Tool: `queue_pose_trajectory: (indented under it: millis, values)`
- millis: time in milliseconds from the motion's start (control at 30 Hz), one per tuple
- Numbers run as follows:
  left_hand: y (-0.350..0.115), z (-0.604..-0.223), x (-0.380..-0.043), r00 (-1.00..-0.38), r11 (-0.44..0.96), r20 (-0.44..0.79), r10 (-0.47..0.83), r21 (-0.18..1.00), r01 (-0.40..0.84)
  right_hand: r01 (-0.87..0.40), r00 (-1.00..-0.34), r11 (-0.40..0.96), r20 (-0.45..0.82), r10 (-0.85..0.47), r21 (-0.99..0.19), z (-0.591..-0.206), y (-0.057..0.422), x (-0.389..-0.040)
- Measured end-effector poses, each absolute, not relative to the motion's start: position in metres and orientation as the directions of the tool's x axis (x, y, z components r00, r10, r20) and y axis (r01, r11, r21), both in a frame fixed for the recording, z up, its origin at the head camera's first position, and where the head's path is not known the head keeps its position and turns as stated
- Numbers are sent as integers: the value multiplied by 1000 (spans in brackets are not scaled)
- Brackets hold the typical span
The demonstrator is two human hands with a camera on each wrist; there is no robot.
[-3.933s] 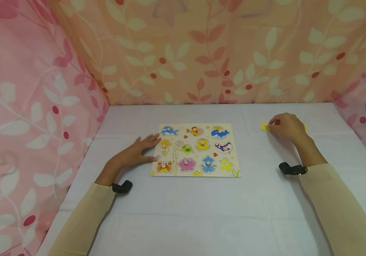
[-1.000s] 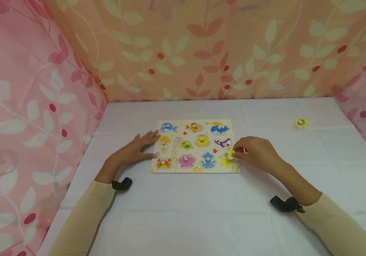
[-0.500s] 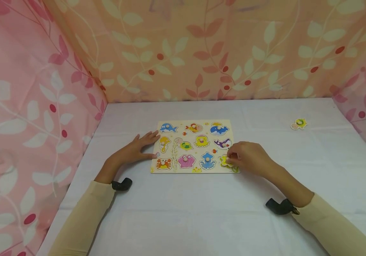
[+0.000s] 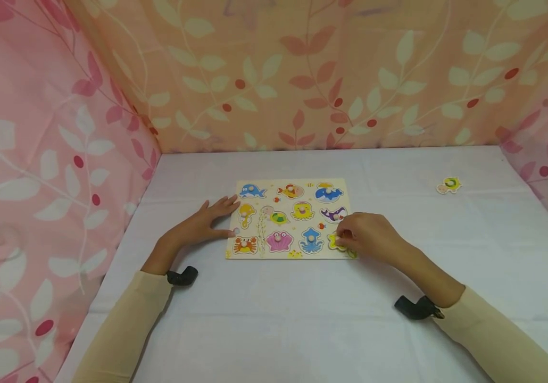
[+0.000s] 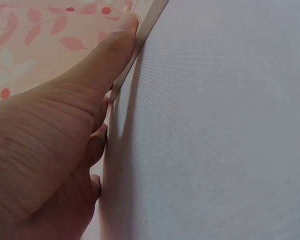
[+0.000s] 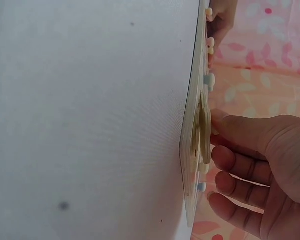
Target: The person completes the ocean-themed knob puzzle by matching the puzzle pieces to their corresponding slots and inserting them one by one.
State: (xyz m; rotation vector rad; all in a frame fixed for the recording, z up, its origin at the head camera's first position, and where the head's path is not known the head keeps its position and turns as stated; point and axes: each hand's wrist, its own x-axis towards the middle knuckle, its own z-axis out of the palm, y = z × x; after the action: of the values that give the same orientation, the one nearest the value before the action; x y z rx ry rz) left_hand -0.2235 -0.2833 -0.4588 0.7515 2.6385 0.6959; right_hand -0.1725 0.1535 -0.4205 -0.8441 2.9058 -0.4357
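Observation:
A wooden peg puzzle board [image 4: 319,255] with sea-animal pieces lies flat on the table. My right hand [image 4: 374,234] pinches a yellow starfish piece [image 4: 333,242] over the board's lower right corner. In the right wrist view the piece [image 6: 205,130] stands slightly tilted over the board's face, its knob hidden by my fingertips. My left hand [image 4: 199,222] rests at the board's left edge, fingers spread and thumb touching it. A turtle piece [image 4: 448,185] with a green knob lies alone at the far right; the board's turtle place [image 4: 279,218] holds no knobbed piece.
A white cloth covers the table [image 4: 274,319]. Floral curtains stand behind it [image 4: 322,80] and along both sides. On the board sit several knobbed pieces, among them a crab [image 4: 246,245], a pink shell [image 4: 280,241] and a blue squid [image 4: 311,241].
My right hand has picked the yellow starfish piece up from the far right and carried it left onto the board's lower right corner, then shifted slightly left. My left hand has stayed.

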Motion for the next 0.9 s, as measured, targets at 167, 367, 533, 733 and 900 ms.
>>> queue_pose_trajectory:
  millis: [167,367,533,733,900]
  values:
    - [-284,-459,-223,-812,741,-156,562,531,411,-511,-841,807,-21,-540,-295,-420,152,-174]
    - [-284,-459,-224,-813,745,-162,560,527,408,-518,-834,801,-30,-551,-300,-420,152,-176]
    - [-283,-458,-225,-812,744,-160,561,528,410,-518,-833,799,-32,-552,-307,-419,154,-176]
    - [-282,-460,-225,-810,744,-172,561,534,402,-503,-838,802,-45,-544,-321,-421,155,-176]
    - [-284,-461,-227,-813,748,-164,559,522,409,-498,-841,801,-41,-539,-332,-421,154,-179]
